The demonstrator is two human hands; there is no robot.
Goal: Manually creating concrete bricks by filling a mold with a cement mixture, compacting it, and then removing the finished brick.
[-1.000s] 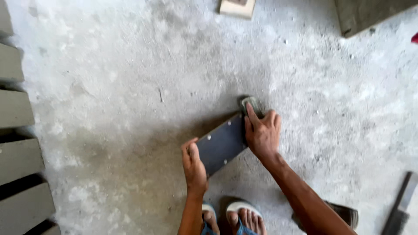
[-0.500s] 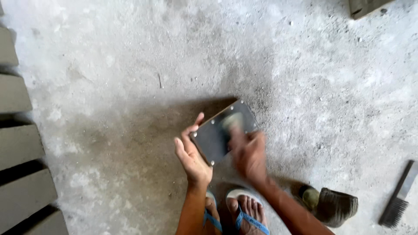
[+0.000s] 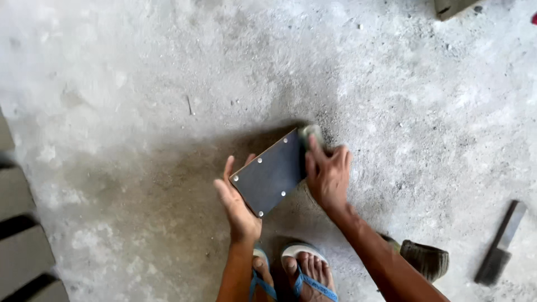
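A dark grey rectangular panel (image 3: 268,176) with small light screw heads near its edges is held tilted above the concrete floor. My left hand (image 3: 238,204) grips its near left corner, fingers spread along the edge. My right hand (image 3: 327,174) presses a small pale greenish pad (image 3: 309,134) against the panel's far right corner. My two feet in blue-strapped sandals (image 3: 305,271) stand just below the panel.
A dark brush or scraper (image 3: 499,245) lies on the floor at the right. A dark cloth or glove (image 3: 424,258) lies by my right forearm. Grey slabs (image 3: 25,251) are stacked at the left edge. A block corner (image 3: 450,6) shows at top right.
My right hand with the pad slid down the panel half a second ago and has gone back up to the far corner. The panel has turned slightly in my left hand.
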